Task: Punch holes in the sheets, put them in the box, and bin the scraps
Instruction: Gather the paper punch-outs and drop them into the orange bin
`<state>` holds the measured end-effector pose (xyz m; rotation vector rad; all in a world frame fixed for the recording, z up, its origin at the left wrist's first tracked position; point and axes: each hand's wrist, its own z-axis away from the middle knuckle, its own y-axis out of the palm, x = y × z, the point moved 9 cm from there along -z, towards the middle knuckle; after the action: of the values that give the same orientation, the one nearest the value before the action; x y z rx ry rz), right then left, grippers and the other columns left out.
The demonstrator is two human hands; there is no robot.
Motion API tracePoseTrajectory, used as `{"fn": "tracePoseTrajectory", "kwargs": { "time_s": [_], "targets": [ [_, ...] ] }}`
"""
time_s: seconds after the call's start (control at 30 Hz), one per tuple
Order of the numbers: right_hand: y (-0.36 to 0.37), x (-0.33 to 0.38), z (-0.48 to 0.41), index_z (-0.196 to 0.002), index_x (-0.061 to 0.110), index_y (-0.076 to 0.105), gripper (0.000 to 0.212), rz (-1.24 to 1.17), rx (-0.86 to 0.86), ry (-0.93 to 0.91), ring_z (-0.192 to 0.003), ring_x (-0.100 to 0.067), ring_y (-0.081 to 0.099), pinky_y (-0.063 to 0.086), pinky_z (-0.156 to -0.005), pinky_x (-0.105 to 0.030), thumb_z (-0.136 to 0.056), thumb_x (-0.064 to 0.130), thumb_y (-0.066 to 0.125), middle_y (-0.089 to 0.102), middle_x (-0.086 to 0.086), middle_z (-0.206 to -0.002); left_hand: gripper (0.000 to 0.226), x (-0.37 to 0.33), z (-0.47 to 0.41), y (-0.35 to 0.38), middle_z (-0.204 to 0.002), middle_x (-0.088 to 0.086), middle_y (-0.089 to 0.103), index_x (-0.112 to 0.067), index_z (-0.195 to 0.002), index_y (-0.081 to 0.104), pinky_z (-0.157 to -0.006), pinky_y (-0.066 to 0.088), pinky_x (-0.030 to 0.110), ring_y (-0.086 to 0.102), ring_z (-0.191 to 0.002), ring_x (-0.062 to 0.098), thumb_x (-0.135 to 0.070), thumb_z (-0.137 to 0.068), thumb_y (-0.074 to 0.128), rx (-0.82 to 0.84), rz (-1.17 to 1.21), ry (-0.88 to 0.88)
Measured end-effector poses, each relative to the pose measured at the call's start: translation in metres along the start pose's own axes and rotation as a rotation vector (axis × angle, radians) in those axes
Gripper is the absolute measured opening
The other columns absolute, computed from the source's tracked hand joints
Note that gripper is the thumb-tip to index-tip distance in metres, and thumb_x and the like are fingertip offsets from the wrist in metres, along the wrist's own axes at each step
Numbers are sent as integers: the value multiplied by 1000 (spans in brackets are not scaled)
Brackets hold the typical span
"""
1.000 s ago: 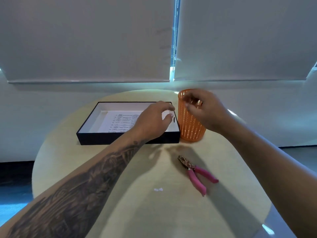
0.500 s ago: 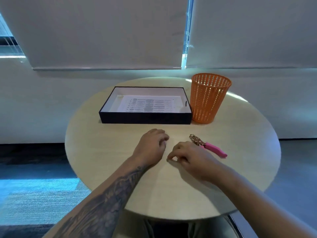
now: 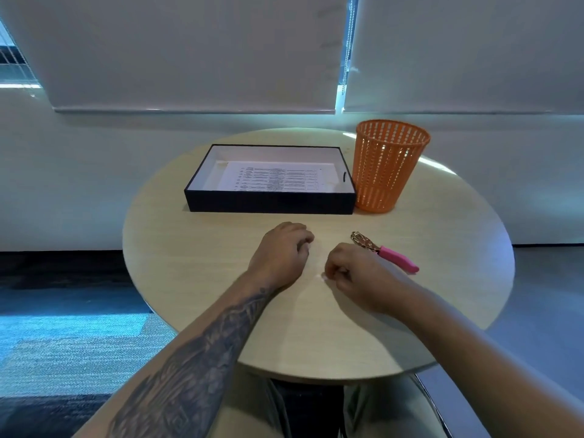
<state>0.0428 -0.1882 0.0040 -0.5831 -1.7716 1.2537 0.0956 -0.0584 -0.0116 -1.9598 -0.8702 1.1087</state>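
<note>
Hands (image 3: 316, 260) lower, punch (image 3: 384, 251) beside.

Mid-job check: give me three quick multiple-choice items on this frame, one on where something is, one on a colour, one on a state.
1. Where does the orange bin stand?
A. against the box's right end
B. left of the box
C. on the floor

2. What colour are the hole punch handles?
A. blue
B. pink
C. black

3. What state is the black box in?
A. lidded
B. open and bare
C. open, printed sheet inside

Answers:
1 A: the bin sits on the table at the box's right end.
2 B: pink handles show beside the right hand.
3 C: no lid is on it, and the printed page lies on its floor.
</note>
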Motion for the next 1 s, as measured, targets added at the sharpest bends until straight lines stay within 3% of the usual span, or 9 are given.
{"fn": "tracePoseTrajectory", "kwargs": {
  "time_s": [0.37, 0.57, 0.77, 1.0],
  "targets": [
    [6, -2, -7, -96, 29, 73, 9, 8, -4, 4, -95, -7, 57, 54, -85, -33, -93, 32, 65, 62, 13, -98, 28, 1, 0, 0, -124, -2, 67, -17, -113, 71, -103, 41, 30, 54, -119, 16, -18, -91, 53, -6, -7, 8],
    [7, -1, -10, -104, 36, 71, 22, -6, -1, 0, -95, -4, 56, 54, -84, -32, -94, 47, 56, 61, 14, -100, 29, 1, 1, 0, -127, -3, 65, -18, -115, 71, -104, 39, 29, 52, -121, 15, -18, -93, 52, -11, -13, 1],
    [9, -1, -9, -110, 38, 74, 24, 32, 33, -16, -103, -5, 54, 51, -90, -33, -92, 26, 62, 62, 15, -110, 29, 1, 1, -1, -127, -2, 65, -17, -116, 70, -104, 39, 29, 53, -121, 15, -19, -94, 52, -7, -14, 5],
    [7, 3, -11, -114, 29, 75, 23, 116, 90, -29, -102, -11, 61, 53, -89, -35, -96, 35, 61, 65, 9, -111, 28, 2, 1, 0, -124, -4, 66, -17, -113, 71, -101, 40, 28, 54, -118, 15, -19, -92, 53, -12, -12, 5]
  ]
}}
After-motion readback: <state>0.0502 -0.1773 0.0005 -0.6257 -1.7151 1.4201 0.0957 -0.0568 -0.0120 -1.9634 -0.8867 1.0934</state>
